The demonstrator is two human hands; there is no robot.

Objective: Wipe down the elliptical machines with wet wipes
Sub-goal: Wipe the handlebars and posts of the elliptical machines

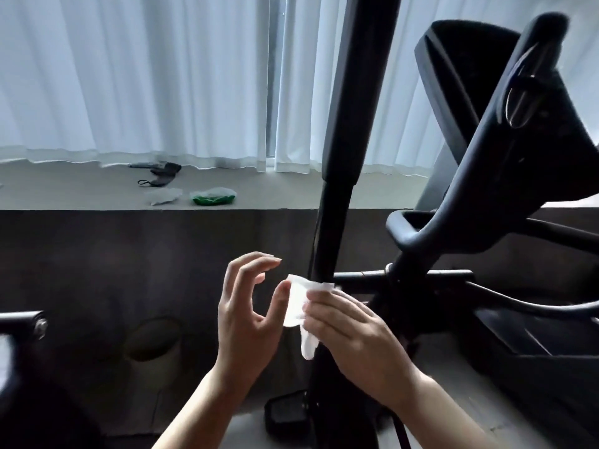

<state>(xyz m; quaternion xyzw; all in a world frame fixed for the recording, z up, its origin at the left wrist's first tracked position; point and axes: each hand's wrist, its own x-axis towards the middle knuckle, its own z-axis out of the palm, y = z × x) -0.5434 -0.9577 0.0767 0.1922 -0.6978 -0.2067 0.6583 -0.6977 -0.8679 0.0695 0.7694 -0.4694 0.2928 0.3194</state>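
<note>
While I look down through the head camera, my right hand (pixel 350 335) pinches a white wet wipe (pixel 299 314) between thumb and fingers, holding it against the black upright bar (pixel 337 196) of the elliptical machine (pixel 505 176). One end of the wipe lies on the bar at its lower part; the other end hangs loose below my fingers. My left hand (pixel 249 315) hovers just beside the wipe, fingers loosely curved and spread, holding nothing; its thumb tip is at the wipe's left edge, though I cannot tell if it touches.

No brand, label or writing can be read anywhere; the machine's console (pixel 460 76) faces away or is too dark to show any.

Beyond the bar a grey window ledge (pixel 81 192) carries a pack with green on it under clear wrap (pixel 213 196), a crumpled pale sheet (pixel 162 196) beside it, and dark objects (pixel 162 171) behind that I cannot identify. White curtains (pixel 146 76) hang down to the ledge.

At the right, the curved handlebar (pixel 531 92) is blurred and cut off by the frame edge. A black bar end with a bolt (pixel 29 324) pokes in at the left, the rest of it out of frame. The machine's base is in shadow and hard to make out.
</note>
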